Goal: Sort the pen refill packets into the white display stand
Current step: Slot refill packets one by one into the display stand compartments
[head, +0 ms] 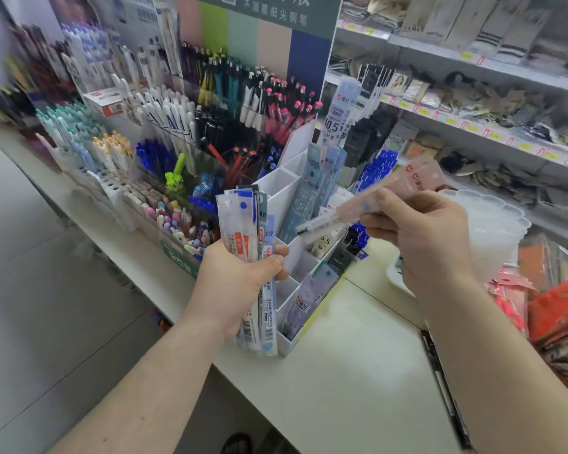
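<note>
fingers (379, 204) of the right hand (427, 237) pinch one pinkish refill packet (368, 208) lying slanted just above the white display stand (289, 188), while the left hand (235, 283) clamps an upright bundle of packets (246, 231) beside it.

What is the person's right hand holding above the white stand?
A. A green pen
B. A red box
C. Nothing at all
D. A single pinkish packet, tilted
D: the right hand pinches one pinkish translucent refill packet, slanted above the white compartmented display stand, while the left hand grips a bundle of blue-and-white packets.
</note>
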`<state>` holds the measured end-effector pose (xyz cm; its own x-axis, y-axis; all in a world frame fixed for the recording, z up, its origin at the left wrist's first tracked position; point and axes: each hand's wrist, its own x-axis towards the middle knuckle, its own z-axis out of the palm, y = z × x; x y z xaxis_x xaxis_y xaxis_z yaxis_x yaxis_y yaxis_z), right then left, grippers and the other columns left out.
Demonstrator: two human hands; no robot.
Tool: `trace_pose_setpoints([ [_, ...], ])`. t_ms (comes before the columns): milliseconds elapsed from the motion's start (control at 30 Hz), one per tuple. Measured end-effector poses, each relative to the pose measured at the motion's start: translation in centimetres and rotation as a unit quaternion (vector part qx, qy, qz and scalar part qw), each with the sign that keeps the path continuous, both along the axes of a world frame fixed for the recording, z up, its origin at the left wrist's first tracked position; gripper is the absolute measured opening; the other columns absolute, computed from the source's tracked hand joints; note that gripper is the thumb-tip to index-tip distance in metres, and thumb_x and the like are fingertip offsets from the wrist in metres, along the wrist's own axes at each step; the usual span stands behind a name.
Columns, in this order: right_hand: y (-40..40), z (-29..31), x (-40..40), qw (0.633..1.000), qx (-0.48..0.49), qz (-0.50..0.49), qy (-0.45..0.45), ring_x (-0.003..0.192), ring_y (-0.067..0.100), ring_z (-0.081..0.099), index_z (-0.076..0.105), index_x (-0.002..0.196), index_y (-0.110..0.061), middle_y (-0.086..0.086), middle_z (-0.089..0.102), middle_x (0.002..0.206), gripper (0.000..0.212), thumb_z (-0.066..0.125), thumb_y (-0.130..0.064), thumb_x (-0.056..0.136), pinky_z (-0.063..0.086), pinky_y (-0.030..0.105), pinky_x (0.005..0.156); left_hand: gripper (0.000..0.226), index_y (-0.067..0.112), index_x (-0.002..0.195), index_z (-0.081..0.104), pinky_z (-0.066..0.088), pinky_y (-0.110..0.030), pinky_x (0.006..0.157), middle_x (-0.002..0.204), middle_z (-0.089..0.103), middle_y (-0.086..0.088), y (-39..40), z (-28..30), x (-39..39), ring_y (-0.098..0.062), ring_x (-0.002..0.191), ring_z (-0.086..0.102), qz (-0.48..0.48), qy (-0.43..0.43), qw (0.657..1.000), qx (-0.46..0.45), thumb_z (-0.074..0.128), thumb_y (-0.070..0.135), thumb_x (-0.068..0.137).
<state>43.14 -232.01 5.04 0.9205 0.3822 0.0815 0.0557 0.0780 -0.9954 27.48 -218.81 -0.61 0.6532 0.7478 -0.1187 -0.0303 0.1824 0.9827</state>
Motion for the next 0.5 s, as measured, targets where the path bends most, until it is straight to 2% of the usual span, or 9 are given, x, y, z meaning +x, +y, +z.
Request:
trace_pose_setpoints([
  [200, 3.9, 0.4, 0.7, 0.993, -0.092, 0.030, -0.062, 0.056, 0.014, 0.069, 0.071, 0.077, -0.010, 0.001, 0.072, 0.061, 0.012, 0.072, -0.008, 0.089, 0.055, 0.027, 0.055, 0.018, 0.008, 0.091, 0.072, 0.058, -0.029, 0.066, 0.086, 0.077, -0.004, 0.0, 0.1, 0.2, -0.020, 0.072, 0.073, 0.000, 0.011, 1.000, 0.007, 0.070, -0.007, 0.083],
  [300, 5.4, 0.2, 0.9, 0.985, -0.142, 0.061, -0.080, 0.058, 0.014, 0.071, 0.073, 0.080, -0.009, 0.006, 0.075, 0.071, 0.010, 0.072, -0.011, 0.090, 0.055, 0.031, 0.054, 0.017, 0.009, 0.089, 0.073, 0.058, -0.028, 0.067, 0.085, 0.077, -0.003, 0.0, 0.2, 0.3, -0.020, 0.072, 0.073, -0.003, 0.007, 1.000, 0.011, 0.069, -0.007, 0.083],
  [400, 6.5, -0.5, 1.0, 0.968, -0.206, 0.071, -0.122, 0.061, 0.017, 0.072, 0.075, 0.081, -0.009, 0.008, 0.074, 0.071, 0.010, 0.072, -0.016, 0.089, 0.057, 0.036, 0.060, 0.016, 0.007, 0.089, 0.072, 0.056, -0.026, 0.065, 0.084, 0.077, -0.002, 0.1, 0.2, 0.4, -0.018, 0.071, 0.073, -0.002, 0.004, 1.000, 0.007, 0.069, -0.007, 0.083],
  [500, 7.5, -1.6, 1.3, 0.948, -0.260, 0.073, -0.168, 0.062, 0.019, 0.069, 0.075, 0.073, -0.015, 0.001, 0.074, 0.069, 0.015, 0.074, -0.023, 0.086, 0.057, 0.036, 0.064, 0.017, 0.008, 0.086, 0.073, 0.056, -0.026, 0.064, 0.084, 0.077, -0.004, 0.1, 0.1, 0.5, -0.020, 0.070, 0.072, 0.000, 0.000, 1.000, 0.003, 0.069, -0.008, 0.083],
])
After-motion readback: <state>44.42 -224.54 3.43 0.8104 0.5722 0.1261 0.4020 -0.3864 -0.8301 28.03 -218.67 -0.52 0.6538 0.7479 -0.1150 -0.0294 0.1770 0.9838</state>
